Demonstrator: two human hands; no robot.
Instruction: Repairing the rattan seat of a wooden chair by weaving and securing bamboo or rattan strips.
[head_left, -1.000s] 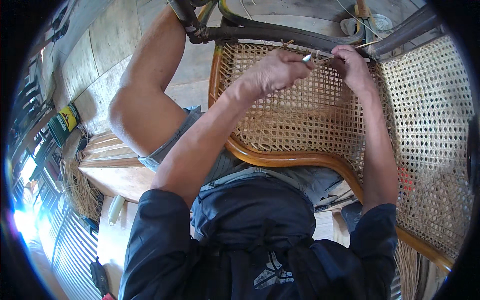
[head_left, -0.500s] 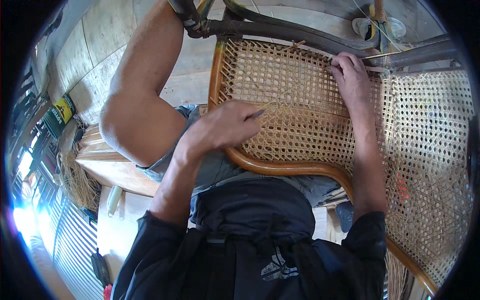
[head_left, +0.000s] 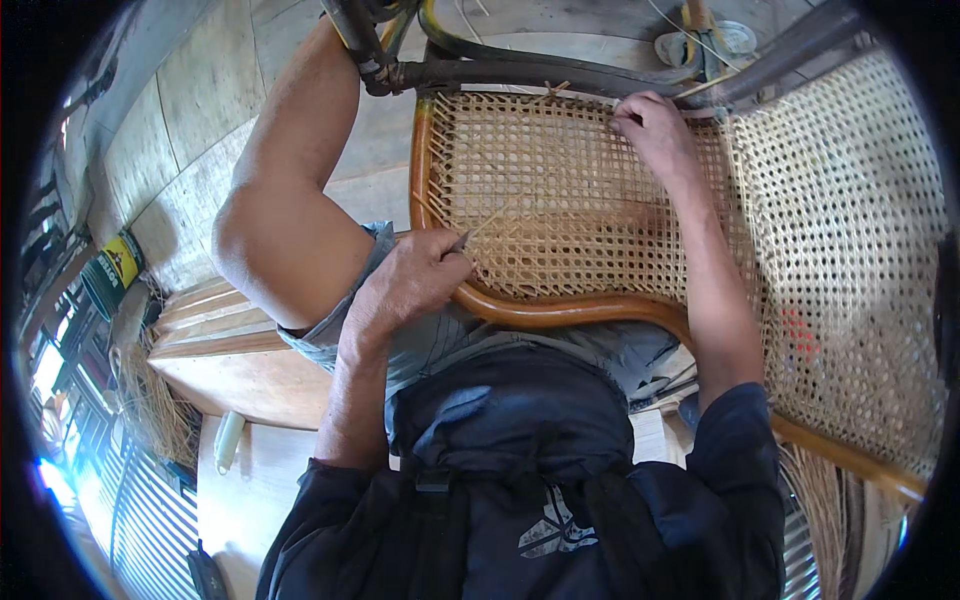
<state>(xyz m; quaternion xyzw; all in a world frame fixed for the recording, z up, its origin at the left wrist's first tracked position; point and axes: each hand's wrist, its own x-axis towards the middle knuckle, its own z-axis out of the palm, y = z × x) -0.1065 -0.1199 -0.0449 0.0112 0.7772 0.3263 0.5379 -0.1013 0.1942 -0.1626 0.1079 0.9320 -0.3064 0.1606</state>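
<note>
A woven cane panel (head_left: 560,210) in a glossy brown wooden frame (head_left: 560,310) lies across my lap. My left hand (head_left: 412,282) is closed around a small tool with a pointed metal tip (head_left: 460,242), near the frame's left front corner. A thin loose cane strand (head_left: 490,220) runs from beside the tip out over the weave. My right hand (head_left: 660,140) rests at the panel's far edge, thumb and fingers curled together at the weave. Whatever is between those fingers is too small to make out.
Dark poles (head_left: 540,75) cross beyond the panel. A second cane section (head_left: 840,230) rises at the right. Raw fibre bundles (head_left: 155,410) hang at the left, near a green and yellow can (head_left: 112,272). My bent leg (head_left: 285,225) is left of the panel.
My left hand has moved left and nearer, from over the weave to the frame's edge, the tool still in it. My right hand stays at the far edge. The whole view has shifted slightly.
</note>
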